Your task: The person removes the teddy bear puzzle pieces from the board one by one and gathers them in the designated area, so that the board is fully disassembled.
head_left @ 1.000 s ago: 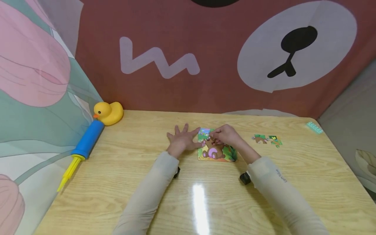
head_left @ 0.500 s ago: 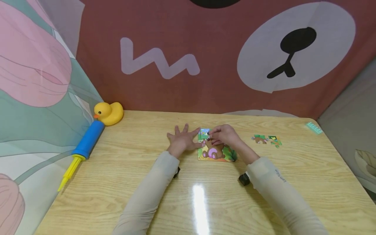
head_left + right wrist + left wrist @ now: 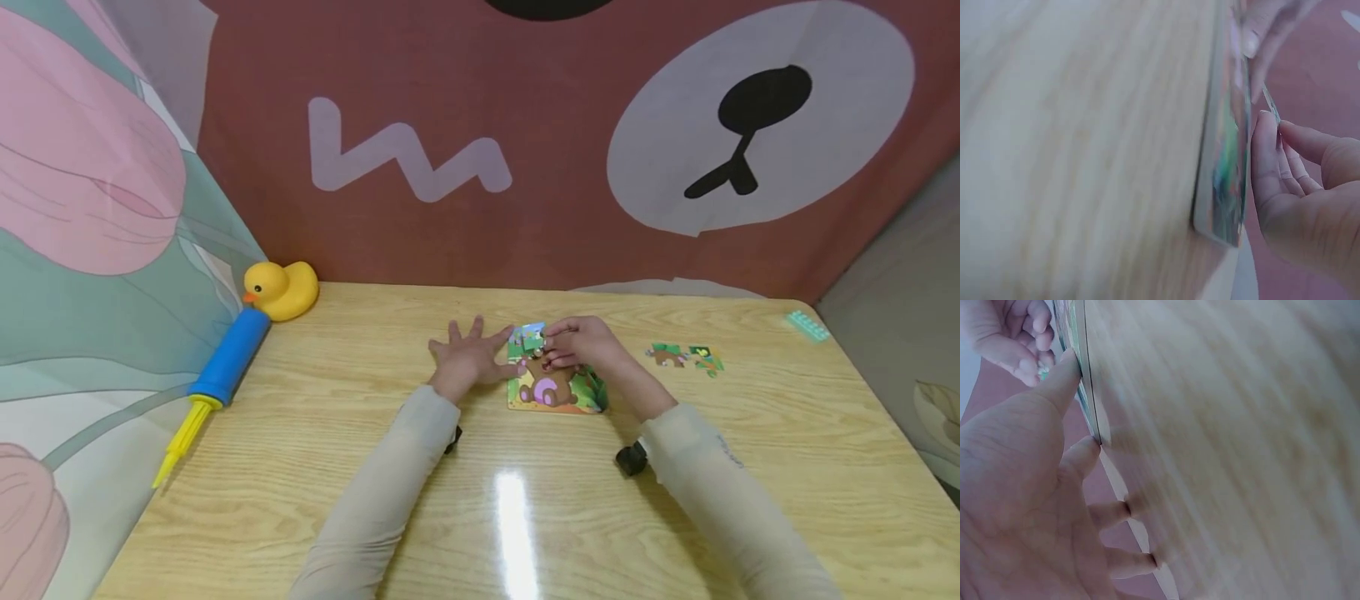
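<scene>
A jigsaw puzzle (image 3: 551, 393) with a brown bear picture lies flat on the table between the hands. My left hand (image 3: 465, 362) spreads its fingers over the tabletop at the puzzle's left side. In the left wrist view, its thumb (image 3: 1066, 375) and index fingertip press at the puzzle's edge. Over the upper part of the puzzle, my right hand (image 3: 592, 348) pinches a small puzzle piece (image 3: 1270, 103) between thumb and fingers. The right wrist view shows that piece tilted and raised above the puzzle's surface. Part of the bear is hidden under the right hand.
Loose puzzle pieces (image 3: 666, 356) lie on the table (image 3: 360, 467) to the right. A mint toy brick (image 3: 807, 326) sits at the far right corner. At the left are a yellow rubber duck (image 3: 281, 291) and a blue hand pump (image 3: 228, 354). A curtain with a bear print hangs behind.
The right hand has shifted slightly right, and the pinched puzzle piece has turned so more of its green and blue face shows. The left hand holds its place.
</scene>
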